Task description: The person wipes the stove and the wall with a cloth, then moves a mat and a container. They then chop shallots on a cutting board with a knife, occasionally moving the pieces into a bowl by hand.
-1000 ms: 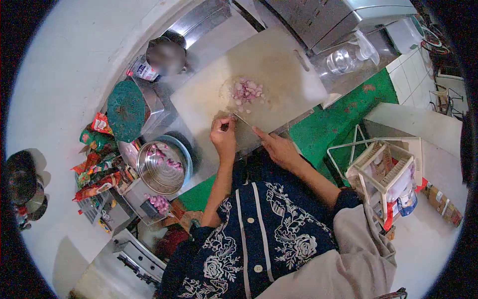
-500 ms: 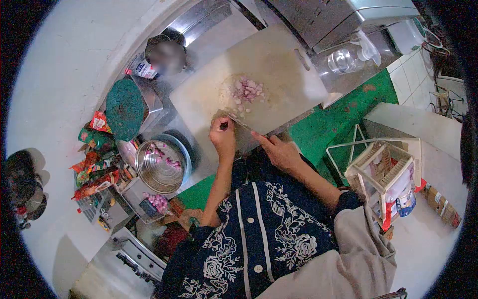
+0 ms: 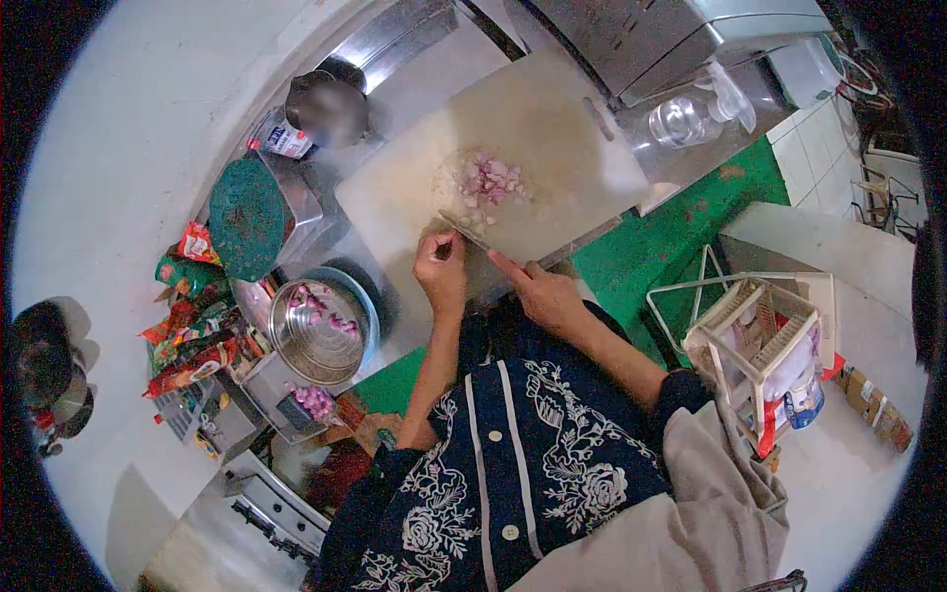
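Observation:
A knife (image 3: 464, 230) is held by its handle in my right hand (image 3: 552, 298), its blade pointing up and left over the near edge of the white cutting board (image 3: 562, 118). Close to the blade tip, my left hand (image 3: 439, 268) is closed in a pinch; a small dark patch shows between its fingers, too small to name. Chopped pinkish-purple onion pieces (image 3: 490, 180) lie in a pile on the board beyond the knife.
At the left a steel strainer (image 3: 318, 331) with several purple onions rests over a blue bowl. More onions (image 3: 314, 401) are in a tray below it. A green oval lid (image 3: 247, 217), food packets (image 3: 197, 365) and a white bottle (image 3: 284, 136) stand nearby. Plastic bottle (image 3: 681, 122) at right.
My right hand and the knife have shifted slightly up and left, and the blade now reaches past my left fingers. My left hand stays almost in place.

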A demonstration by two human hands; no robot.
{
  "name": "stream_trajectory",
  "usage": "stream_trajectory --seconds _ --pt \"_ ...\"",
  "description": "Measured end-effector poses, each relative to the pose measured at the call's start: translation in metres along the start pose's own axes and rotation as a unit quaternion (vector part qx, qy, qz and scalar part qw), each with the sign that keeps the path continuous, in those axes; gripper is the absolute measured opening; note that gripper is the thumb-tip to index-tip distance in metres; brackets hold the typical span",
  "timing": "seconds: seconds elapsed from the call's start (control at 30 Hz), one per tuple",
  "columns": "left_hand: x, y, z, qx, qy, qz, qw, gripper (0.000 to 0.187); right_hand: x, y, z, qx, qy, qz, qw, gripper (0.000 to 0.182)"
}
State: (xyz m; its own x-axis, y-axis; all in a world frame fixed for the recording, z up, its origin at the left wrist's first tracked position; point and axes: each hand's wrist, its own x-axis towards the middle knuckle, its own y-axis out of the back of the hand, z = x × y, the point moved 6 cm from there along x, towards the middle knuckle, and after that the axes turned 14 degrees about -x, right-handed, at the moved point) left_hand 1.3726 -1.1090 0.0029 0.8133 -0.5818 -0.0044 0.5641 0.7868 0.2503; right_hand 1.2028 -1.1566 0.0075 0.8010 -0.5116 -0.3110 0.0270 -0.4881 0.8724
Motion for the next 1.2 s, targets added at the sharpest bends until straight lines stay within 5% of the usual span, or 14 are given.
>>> stream_trajectory --seconds 0.33,0.43,1.2 --pt "0.000 0.002 -0.007 0.028 0.011 0.011 0.999 0.013 -0.012 0.006 0.006 0.073 0.007 0.053 0.996 0.061" --pt "0.001 0.001 -0.012 0.034 -0.025 0.006 0.999 0.015 -0.020 0.008 0.012 0.089 -0.022 -0.021 0.996 0.060" --pt "-0.001 0.000 -0.002 0.037 0.001 -0.002 0.999 0.008 -0.017 0.008 0.002 0.008 0.009 -0.024 1.000 0.062"
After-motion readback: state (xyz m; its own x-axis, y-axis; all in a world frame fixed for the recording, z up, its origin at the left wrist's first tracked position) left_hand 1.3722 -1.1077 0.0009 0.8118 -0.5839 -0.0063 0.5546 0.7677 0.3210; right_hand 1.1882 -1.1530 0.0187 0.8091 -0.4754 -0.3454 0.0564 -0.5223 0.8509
